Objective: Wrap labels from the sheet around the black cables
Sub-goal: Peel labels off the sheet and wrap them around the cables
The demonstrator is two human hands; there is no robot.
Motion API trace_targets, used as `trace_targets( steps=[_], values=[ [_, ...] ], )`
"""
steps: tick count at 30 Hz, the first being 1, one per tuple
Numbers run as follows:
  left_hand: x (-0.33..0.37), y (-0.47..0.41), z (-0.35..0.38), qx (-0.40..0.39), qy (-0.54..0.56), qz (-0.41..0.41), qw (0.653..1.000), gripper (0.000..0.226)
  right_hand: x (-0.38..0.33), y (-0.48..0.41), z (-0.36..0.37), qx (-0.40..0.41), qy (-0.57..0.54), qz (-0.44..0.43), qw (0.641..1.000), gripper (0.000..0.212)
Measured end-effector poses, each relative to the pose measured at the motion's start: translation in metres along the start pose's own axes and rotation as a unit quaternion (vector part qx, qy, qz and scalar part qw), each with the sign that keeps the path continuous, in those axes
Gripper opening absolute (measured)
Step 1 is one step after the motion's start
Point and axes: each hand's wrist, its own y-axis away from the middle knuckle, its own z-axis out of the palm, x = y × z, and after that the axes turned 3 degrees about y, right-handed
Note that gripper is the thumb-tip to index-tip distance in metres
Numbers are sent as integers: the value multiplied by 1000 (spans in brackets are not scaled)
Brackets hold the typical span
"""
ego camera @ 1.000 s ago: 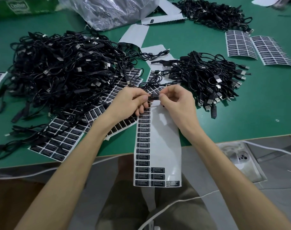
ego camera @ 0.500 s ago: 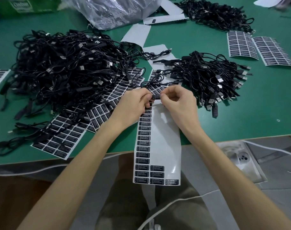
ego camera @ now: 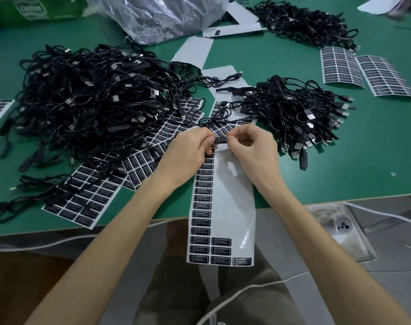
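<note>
1. One black label (ego camera: 220,140) is pinched at its left end by the left hand (ego camera: 190,151) and at its right end by the right hand (ego camera: 251,148). On each hand, thumb and forefinger are closed on it and the other fingers are curled under.
2. The label is held just above the upper part of the sheet (ego camera: 225,207), which lies on the green worktop (ego camera: 364,172) and hangs over its near edge. One column of labels and a few at the bottom are left on it.
3. The cable (ego camera: 213,117) in hand is seen as a thin loop just beyond the fingertips. Whether it already lies inside the label cannot be told, since the join is hidden by the fingers.
4. The step in hand is judged to be the closing of the label round the cable. It would be done well if the cable were kept straight against the sticky side, the edges were matched, and the faces were pressed from the cable outward so that no crease is trapped.
5. Both forearms are brought in from the near edge and meet over the sheet, with the hands close together.
6. A large heap (ego camera: 87,102) of cables lies to the left and a smaller heap (ego camera: 293,113) to the right.
</note>
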Motion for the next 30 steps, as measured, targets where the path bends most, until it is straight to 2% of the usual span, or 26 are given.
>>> trace_targets(
  steps=[30],
  values=[
    [2,1,0,0,3,-10,1000,21,-2,2,0,1,9,3,1000,7]
  ],
)
